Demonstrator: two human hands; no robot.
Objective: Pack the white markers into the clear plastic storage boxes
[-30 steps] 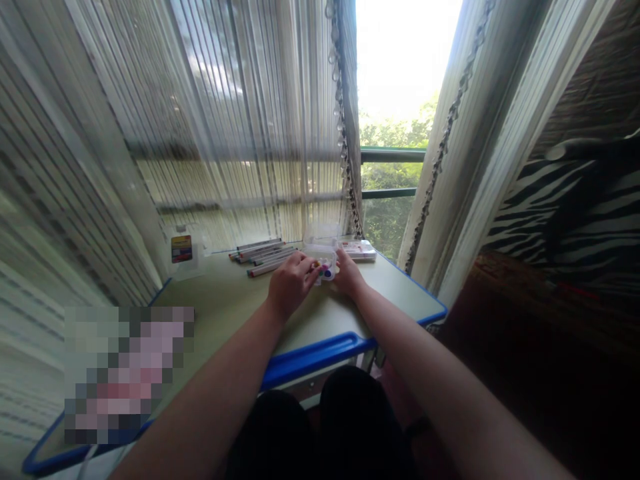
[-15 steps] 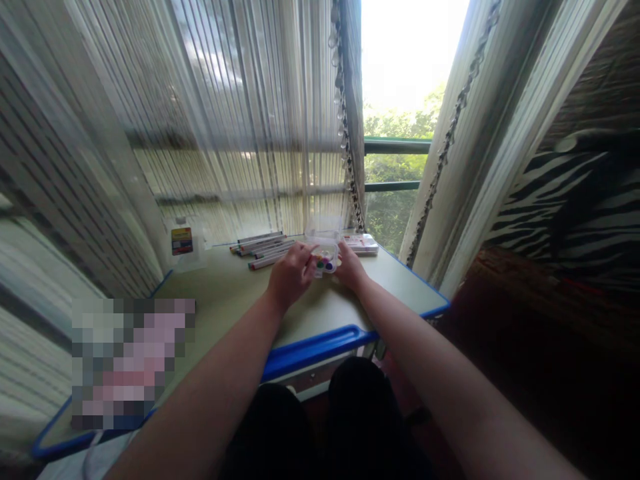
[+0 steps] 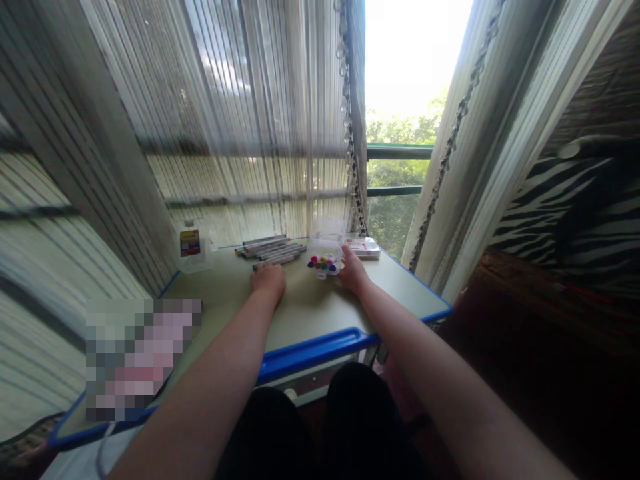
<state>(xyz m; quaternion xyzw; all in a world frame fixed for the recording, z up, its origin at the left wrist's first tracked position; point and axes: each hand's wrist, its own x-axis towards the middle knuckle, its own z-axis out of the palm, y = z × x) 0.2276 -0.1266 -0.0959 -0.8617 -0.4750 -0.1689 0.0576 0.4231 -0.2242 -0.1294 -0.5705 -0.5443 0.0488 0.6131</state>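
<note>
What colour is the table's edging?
The table has blue edging, showing best along its near side in the head view.

Desk (image 3: 310, 310) is viewed fwd & down by one head-mtd cam, fairly near, w/ window (image 3: 395, 177) faced beyond.

Coarse square pixels mask a pinkish, oblong patch (image 3: 145, 360) on the pale, blue-edged table (image 3: 310, 308). The back of the person's bare left hand (image 3: 269, 283) hides its fingertips, so any hold on the slim white markers (image 3: 280, 253) cannot be told. Lettering on the yellow-and-dark label (image 3: 189, 243) of the clear plastic case (image 3: 196, 263) is too small to read.
</note>
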